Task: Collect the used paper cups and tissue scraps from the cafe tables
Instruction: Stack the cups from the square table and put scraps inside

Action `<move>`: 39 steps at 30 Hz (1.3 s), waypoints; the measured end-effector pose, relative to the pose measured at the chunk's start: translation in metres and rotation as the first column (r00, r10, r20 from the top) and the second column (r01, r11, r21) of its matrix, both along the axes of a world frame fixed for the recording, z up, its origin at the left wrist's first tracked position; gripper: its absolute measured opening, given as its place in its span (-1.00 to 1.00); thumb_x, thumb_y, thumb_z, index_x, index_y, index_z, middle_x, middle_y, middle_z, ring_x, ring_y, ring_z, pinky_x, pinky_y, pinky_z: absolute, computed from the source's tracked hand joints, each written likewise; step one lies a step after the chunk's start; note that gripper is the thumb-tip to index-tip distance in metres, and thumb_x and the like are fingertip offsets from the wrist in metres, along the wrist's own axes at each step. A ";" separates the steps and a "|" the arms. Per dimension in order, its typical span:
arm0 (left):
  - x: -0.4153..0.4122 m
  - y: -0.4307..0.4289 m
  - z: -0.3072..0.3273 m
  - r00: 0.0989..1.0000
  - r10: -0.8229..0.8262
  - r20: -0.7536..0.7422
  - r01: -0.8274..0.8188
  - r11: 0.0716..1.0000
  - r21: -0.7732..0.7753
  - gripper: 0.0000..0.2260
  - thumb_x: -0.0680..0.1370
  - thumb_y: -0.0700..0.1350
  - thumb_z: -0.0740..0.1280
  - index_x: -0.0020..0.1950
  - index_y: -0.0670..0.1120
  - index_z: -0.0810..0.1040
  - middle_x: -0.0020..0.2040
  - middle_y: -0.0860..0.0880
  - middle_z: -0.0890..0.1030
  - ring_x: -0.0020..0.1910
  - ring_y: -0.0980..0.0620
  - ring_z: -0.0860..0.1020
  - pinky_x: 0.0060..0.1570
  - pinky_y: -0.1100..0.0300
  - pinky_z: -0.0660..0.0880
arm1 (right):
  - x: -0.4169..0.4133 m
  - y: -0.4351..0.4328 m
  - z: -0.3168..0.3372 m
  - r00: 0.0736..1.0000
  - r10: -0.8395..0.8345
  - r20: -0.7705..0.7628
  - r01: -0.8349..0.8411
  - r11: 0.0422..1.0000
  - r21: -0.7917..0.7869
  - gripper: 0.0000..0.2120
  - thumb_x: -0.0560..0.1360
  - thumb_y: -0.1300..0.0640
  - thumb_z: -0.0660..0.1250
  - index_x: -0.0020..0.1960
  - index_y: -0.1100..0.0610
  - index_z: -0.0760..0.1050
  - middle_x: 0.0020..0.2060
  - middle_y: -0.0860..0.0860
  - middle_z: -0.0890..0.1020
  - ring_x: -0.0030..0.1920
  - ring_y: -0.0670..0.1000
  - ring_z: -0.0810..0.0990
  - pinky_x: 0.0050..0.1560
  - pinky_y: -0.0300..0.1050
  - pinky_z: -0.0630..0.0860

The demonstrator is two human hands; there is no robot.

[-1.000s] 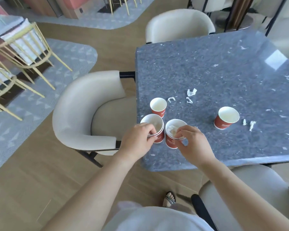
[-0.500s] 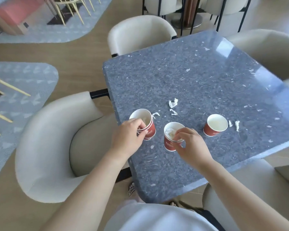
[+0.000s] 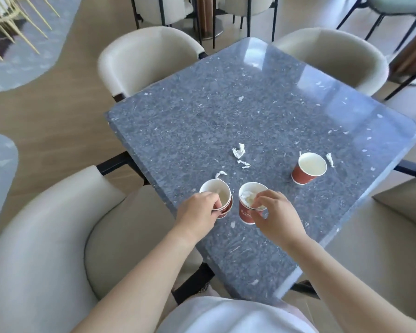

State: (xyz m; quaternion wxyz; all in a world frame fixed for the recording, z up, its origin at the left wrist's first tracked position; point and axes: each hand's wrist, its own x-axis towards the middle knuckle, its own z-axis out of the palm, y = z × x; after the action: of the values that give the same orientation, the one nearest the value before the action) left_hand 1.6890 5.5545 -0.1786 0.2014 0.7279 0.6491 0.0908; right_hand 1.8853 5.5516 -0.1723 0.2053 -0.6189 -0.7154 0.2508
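My left hand (image 3: 198, 213) grips the left paper cup stack (image 3: 217, 197) at its near rim: fingers curled around the outside, thumb tip over the lip. It looks like two nested cups, since a second rim shows just below the top one. The stack stands upright near the table's (image 3: 262, 121) near-left edge.

A small twisted tissue scrap (image 3: 220, 174) lies just beyond that stack, on the far side, apart from the fingers.

My right hand (image 3: 277, 216) pinches the near rim of the middle cup (image 3: 249, 204), thumb and forefinger closed on the lip, other fingers loosely curled. This cup is upright, with crumpled white tissue inside. The two held cups stand side by side, not touching.

Further out, two tissue scraps (image 3: 240, 155) lie toward the table centre, far of both hands, one just beyond the other.

To the right, a lone red cup (image 3: 309, 168) stands upright and empty, well apart from the right hand, with a thin tissue strip (image 3: 330, 160) just beside its right side, long axis running near-to-far.

Judgement: the coming move turns on the gap between the two held cups. Either nests straight down into the other. The lone cup lies right and far, so the right hand is the nearer one.
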 end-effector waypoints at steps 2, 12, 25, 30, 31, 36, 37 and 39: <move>-0.001 0.004 -0.006 0.999 -0.047 0.010 0.047 0.999 -0.028 -0.94 0.49 -0.08 0.34 -0.16 0.05 0.49 -0.04 0.11 0.58 -0.01 0.04 0.51 -0.23 0.21 0.32 | -0.003 -0.004 -0.003 0.998 -0.053 0.027 0.053 0.999 -0.006 -0.91 0.38 0.20 0.42 -0.14 0.21 0.61 -0.03 0.03 0.62 0.01 0.14 0.50 -0.05 -0.03 0.47; 0.006 0.020 -0.026 0.987 -0.160 0.017 0.160 0.985 -0.058 -0.93 0.48 -0.07 0.35 -0.16 0.00 0.48 -0.08 0.05 0.60 -0.02 -0.02 0.52 -0.14 0.12 0.41 | -0.018 -0.006 -0.021 0.985 -0.169 0.045 0.171 0.984 -0.056 -0.89 0.41 0.18 0.41 -0.13 0.23 0.61 -0.03 0.05 0.60 0.02 0.14 0.47 -0.06 0.01 0.48; 0.004 0.024 -0.036 0.982 -0.181 0.058 0.179 0.983 0.038 -0.82 0.43 0.01 0.43 -0.06 0.00 0.50 0.07 0.08 0.47 0.11 0.04 0.42 0.04 0.10 0.43 | -0.005 0.008 -0.038 0.980 -0.136 0.145 0.144 0.988 -0.047 -0.83 0.43 0.11 0.39 -0.01 0.13 0.60 0.00 -0.02 0.60 0.03 0.09 0.47 -0.10 0.02 0.52; 0.006 0.040 -0.024 0.985 -0.117 0.125 0.106 0.990 0.089 -0.81 0.48 0.09 0.33 -0.01 0.01 0.50 0.04 0.05 0.49 0.06 0.03 0.44 -0.02 0.14 0.43 | -0.002 0.026 -0.023 0.983 -0.121 0.135 0.121 0.993 0.007 -0.78 0.43 0.01 0.38 0.03 0.08 0.58 0.01 -0.03 0.59 0.06 0.08 0.47 -0.03 -0.05 0.46; 0.007 0.046 -0.022 0.985 -0.101 0.140 0.089 0.992 0.090 -0.82 0.50 0.07 0.31 0.00 0.01 0.50 0.04 0.05 0.50 0.05 0.02 0.45 -0.02 0.15 0.42 | -0.001 0.032 -0.019 0.986 -0.114 0.125 0.113 0.994 0.014 -0.79 0.44 0.01 0.37 0.03 0.08 0.58 0.01 -0.02 0.59 0.06 0.07 0.47 -0.01 -0.05 0.45; 0.008 0.072 -0.014 0.977 0.008 0.212 -0.028 0.996 0.090 -0.87 0.52 -0.02 0.31 0.00 -0.04 0.54 0.02 0.00 0.54 0.02 -0.02 0.49 -0.06 0.12 0.42 | 0.004 0.059 -0.009 0.992 -0.072 0.108 0.069 0.997 0.029 -0.83 0.46 0.04 0.35 0.02 0.04 0.57 0.00 -0.02 0.58 0.06 0.05 0.47 -0.03 -0.09 0.43; 0.008 0.077 -0.013 0.976 0.032 0.217 -0.051 0.995 0.085 -0.87 0.52 -0.02 0.31 0.00 -0.04 0.54 0.02 0.00 0.55 0.02 -0.02 0.49 -0.08 0.13 0.41 | 0.005 0.064 -0.009 0.993 -0.062 0.104 0.060 0.998 0.026 -0.84 0.46 0.06 0.35 0.02 0.05 0.57 0.00 -0.02 0.59 0.06 0.06 0.47 -0.03 -0.09 0.43; 0.009 0.088 -0.014 0.974 0.061 0.219 -0.078 0.994 0.071 -0.88 0.52 -0.03 0.30 0.01 -0.03 0.54 0.03 0.00 0.55 0.02 -0.02 0.50 -0.07 0.11 0.44 | 0.007 0.076 -0.009 0.993 -0.040 0.107 0.038 0.999 0.020 -0.83 0.46 0.08 0.34 0.04 0.07 0.57 0.01 0.00 0.59 0.06 0.07 0.48 -0.01 -0.08 0.43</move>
State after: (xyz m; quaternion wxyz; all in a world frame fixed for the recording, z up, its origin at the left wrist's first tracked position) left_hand 1.6975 5.6423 -0.1925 0.2388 0.6977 0.6444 0.2023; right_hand 1.8922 5.6273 -0.1814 0.1769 -0.6435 -0.7154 0.2067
